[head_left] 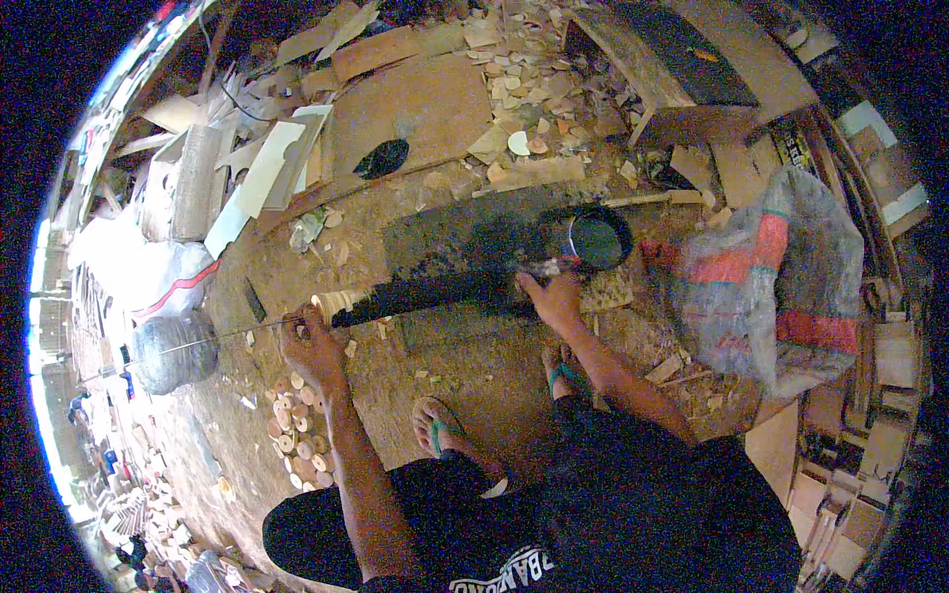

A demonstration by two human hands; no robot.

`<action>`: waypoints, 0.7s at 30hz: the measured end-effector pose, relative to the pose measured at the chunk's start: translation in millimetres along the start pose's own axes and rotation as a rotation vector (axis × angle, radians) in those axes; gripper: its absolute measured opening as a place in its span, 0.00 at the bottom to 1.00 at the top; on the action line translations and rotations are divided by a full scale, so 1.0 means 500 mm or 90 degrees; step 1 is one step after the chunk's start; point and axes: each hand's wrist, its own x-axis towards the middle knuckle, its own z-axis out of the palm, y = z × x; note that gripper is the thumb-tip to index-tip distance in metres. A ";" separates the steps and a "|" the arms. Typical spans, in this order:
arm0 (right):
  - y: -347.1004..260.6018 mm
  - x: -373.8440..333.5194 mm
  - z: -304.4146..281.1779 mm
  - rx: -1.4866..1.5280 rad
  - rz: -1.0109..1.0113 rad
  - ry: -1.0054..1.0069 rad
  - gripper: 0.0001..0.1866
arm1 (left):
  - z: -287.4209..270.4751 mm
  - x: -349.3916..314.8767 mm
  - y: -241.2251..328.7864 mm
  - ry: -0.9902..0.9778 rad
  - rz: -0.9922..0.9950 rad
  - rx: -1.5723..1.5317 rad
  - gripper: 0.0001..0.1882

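Note:
Wooden discs are threaded in a row on a thin rod point(259, 329). The left-end discs point(341, 299) are pale bare wood; the rest of the row point(425, 296) is black. My left hand point(312, 344) is closed around the rod at the pale end. Over the row's right end, my right hand point(554, 296) is closed on a small tool with a pale and reddish part, maybe a brush; its tip is lost in the dark. Just beyond it stands a round black container point(599, 239) of dark liquid. A black-stained board point(415, 237) lies beneath the row.
A heap of loose wooden discs point(300, 435) lies left of my feet. At right slumps a grey sack with red stripes point(766, 287). A plastic-wrapped bundle point(176, 354) sits at left. Wood offcuts point(524, 74) and a wooden box point(682, 64) are at the far side.

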 end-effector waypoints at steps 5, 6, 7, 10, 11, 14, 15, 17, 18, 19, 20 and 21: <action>-0.025 0.059 0.044 -0.110 0.028 0.031 0.24 | 0.001 -0.001 -0.001 0.008 0.001 -0.076 0.10; -0.022 0.052 0.041 -0.079 0.097 -0.023 0.24 | 0.002 -0.003 0.001 0.018 0.014 -0.082 0.10; -0.017 0.039 0.033 -0.050 0.168 -0.078 0.24 | 0.002 -0.004 0.003 0.026 0.027 -0.087 0.10; -0.004 -0.030 -0.001 0.163 0.016 0.016 0.23 | -0.001 -0.007 0.013 -0.012 -0.102 -0.051 0.10; -0.003 -0.039 -0.005 0.115 0.022 -0.017 0.23 | -0.002 -0.007 0.017 -0.011 -0.103 -0.046 0.10; -0.009 -0.026 0.002 -0.012 0.033 -0.054 0.22 | 0.002 -0.006 0.032 0.001 -0.069 -0.036 0.11; -0.015 -0.005 0.015 -0.042 0.035 -0.034 0.23 | 0.005 -0.006 0.037 0.013 -0.037 -0.028 0.11; -0.025 0.015 0.035 -0.040 0.025 0.011 0.22 | 0.006 -0.007 0.043 0.019 -0.070 -0.045 0.11; -0.029 0.018 0.044 -0.010 0.010 0.040 0.22 | 0.008 -0.012 0.045 0.013 -0.134 -0.075 0.11; -0.030 0.011 0.048 0.020 -0.007 0.067 0.22 | 0.007 -0.015 0.045 0.009 -0.199 -0.105 0.11; -0.029 -0.002 0.049 0.013 -0.025 0.075 0.22 | 0.011 -0.016 0.045 0.027 -0.212 -0.168 0.10; -0.026 -0.027 0.043 0.005 -0.041 0.082 0.22 | 0.012 -0.018 0.045 0.045 -0.227 -0.229 0.10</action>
